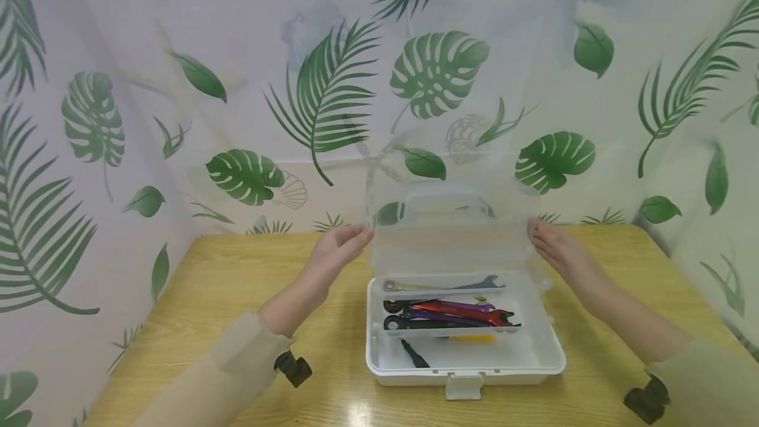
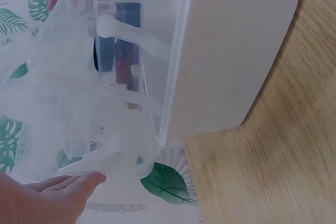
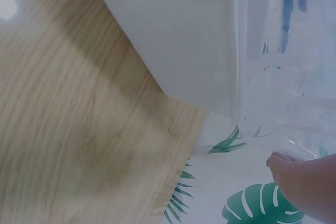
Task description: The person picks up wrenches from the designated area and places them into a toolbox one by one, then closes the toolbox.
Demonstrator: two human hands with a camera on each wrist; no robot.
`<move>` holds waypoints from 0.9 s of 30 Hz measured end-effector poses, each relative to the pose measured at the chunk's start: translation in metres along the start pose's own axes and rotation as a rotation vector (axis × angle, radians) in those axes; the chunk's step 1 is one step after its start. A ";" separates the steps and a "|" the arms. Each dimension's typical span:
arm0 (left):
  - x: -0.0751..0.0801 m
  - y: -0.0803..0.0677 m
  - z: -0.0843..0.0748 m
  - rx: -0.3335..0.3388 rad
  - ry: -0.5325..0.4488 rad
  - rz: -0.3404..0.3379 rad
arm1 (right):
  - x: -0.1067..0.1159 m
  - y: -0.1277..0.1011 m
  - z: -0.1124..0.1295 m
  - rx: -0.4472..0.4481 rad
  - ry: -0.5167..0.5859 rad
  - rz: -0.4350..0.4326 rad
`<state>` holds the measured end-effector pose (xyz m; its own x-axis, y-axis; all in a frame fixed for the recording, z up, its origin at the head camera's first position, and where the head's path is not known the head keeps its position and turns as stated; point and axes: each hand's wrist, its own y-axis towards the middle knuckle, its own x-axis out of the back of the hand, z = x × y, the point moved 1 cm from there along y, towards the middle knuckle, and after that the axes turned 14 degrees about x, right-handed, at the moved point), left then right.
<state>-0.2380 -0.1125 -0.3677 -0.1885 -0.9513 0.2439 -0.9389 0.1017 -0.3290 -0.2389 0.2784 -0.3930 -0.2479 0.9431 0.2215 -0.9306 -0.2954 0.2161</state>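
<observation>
Leaf-print curtain (image 1: 332, 84) backs the scene from 9 to 3 o'clock. Wooden worktop (image 1: 249, 321) fills the lower half. White toolbox (image 1: 465, 361) sits on the worktop at centre, slightly toward 5 o'clock, latch tab (image 1: 464, 386) at its 6 o'clock edge. Clear lid (image 1: 453, 229) stands raised at the box's 12 o'clock side, carry handle visible through it. Inside the box, a clear tray (image 1: 450, 308) spans the upper part; a silver wrench (image 1: 441, 284) lies at its 12 o'clock rail, then red wrench (image 1: 468, 309), purple wrench (image 1: 445, 315) and black wrench (image 1: 415, 324) stacked close below it. A yellow piece (image 1: 471, 337) shows just under the tray; a small black tool (image 1: 414, 354) lies on the box floor at 7 o'clock.

Left hand (image 1: 340, 246) at the lid's 9 o'clock edge, fingers straight and relaxed, tips touching the lid. Right hand (image 1: 554, 249) at the lid's 3 o'clock edge, fingers extended against it, not curled round. In the wrist views only fingertips show next to the clear plastic
</observation>
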 end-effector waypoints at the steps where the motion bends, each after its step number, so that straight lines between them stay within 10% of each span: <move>1: 0.000 -0.002 0.000 -0.002 0.001 0.002 | 0.000 -0.001 0.001 -0.001 0.009 -0.002; 27: -0.022 -0.058 0.008 -0.009 -0.063 -0.095 | -0.010 -0.042 0.022 -0.006 -0.236 0.003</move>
<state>-0.1770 -0.1001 -0.3613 -0.0802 -0.9732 0.2154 -0.9541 0.0124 -0.2992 -0.1919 0.2774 -0.3838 -0.1814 0.8804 0.4382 -0.9317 -0.2964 0.2100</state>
